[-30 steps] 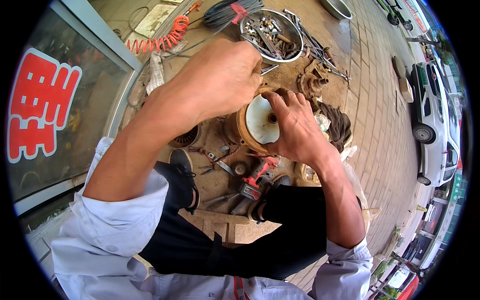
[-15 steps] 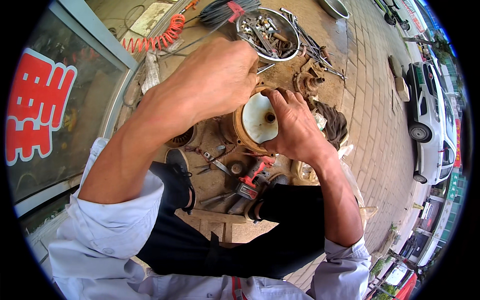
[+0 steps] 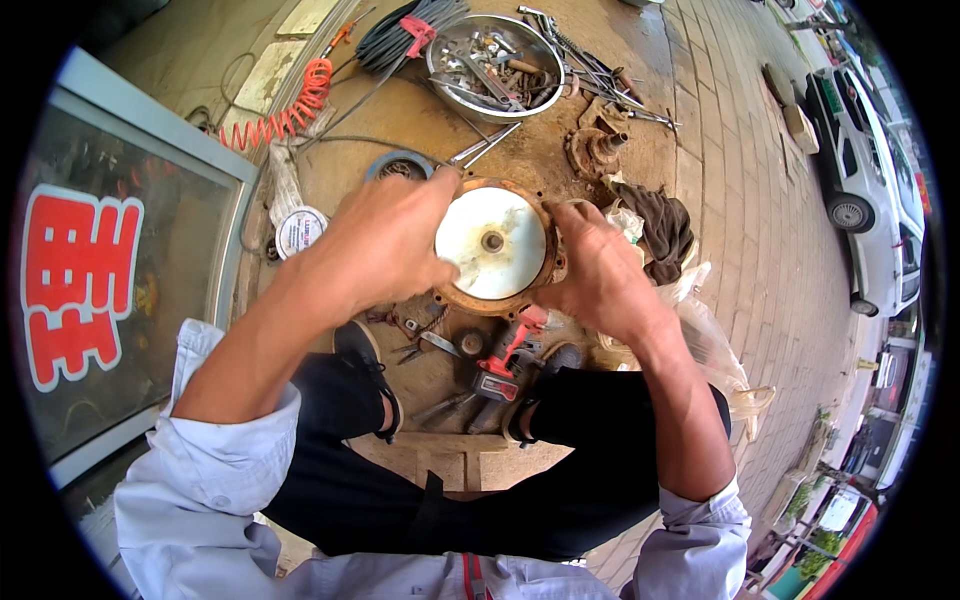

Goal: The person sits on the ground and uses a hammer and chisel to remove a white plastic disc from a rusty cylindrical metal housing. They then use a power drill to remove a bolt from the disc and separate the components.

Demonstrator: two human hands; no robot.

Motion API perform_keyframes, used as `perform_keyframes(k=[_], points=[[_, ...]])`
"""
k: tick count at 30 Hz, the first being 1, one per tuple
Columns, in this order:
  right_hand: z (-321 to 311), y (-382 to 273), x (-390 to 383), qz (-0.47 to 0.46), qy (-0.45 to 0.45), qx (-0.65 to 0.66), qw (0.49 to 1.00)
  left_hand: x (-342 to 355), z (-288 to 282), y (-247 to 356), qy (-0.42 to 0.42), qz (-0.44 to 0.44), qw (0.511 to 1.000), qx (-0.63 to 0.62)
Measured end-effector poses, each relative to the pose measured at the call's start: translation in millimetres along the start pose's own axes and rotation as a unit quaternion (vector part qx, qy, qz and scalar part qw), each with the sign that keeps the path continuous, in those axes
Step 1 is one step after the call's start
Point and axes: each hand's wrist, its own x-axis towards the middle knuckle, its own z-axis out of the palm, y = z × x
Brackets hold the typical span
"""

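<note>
A round, rusty metal housing (image 3: 553, 245) stands between my feet, with a whitish disc (image 3: 500, 262) facing up inside its rim. A small round hub with a dark centre sits in the middle of the disc. My left hand (image 3: 385, 240) grips the left side, its thumb at the disc's edge and its fingers bent at the far left rim. On the opposite side, my right hand (image 3: 605, 270) curves round the rim, fingers at the far right and thumb at the near right. The fingertips are partly hidden.
Near my feet lie a red and black cordless power tool (image 3: 503, 355) and pliers. Beyond the housing are a metal bowl of tools and parts (image 3: 437, 88), long wrenches and a rusty flanged part (image 3: 592, 152). Dark cloth (image 3: 665, 235) lies right; a glass door (image 3: 100, 250) stands left.
My left hand, a closed fist above the far left of the disc, has come down to the left rim. My right hand has drawn back from the disc to the right rim. The view has shifted.
</note>
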Motion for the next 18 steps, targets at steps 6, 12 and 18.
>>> perform_keyframes(k=[6,12,18], points=[[18,16,-12,-0.013,0.026,0.022,0.999,5,9,25,-0.062,-0.041,0.997,0.03],[19,26,-11,-0.031,0.021,0.088,0.995,12,24,16,-0.046,-0.026,0.998,0.044],[26,31,-5,-0.081,0.032,0.08,0.993,15,21,18,-0.058,-0.021,0.997,0.05]])
